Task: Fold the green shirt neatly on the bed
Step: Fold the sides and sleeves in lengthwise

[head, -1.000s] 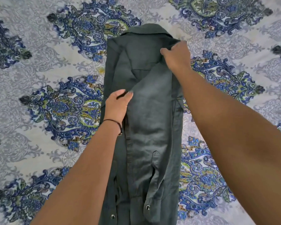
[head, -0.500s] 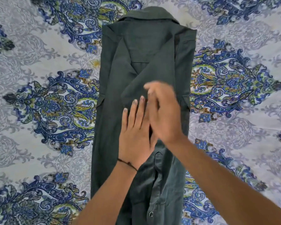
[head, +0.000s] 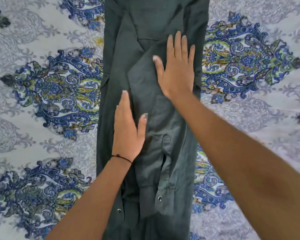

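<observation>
Shirt (head: 151,94): dark green, plain all over, one solid tone. Snaps (head: 160,198) on it: silver-grey rims, dark centres. Bedsheet (head: 42,40): pale grey-white ground, faint grey scrollwork throughout, big paisley medallions in deep blue and navy, filled with lime green and mustard yellow. Thread (head: 121,157) around the wrist of my left hand (head: 128,134): black.

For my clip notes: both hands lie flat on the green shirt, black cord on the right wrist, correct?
No: the head view shows the black cord on the left wrist. Left hand and right hand lie flat on the green shirt.
</observation>
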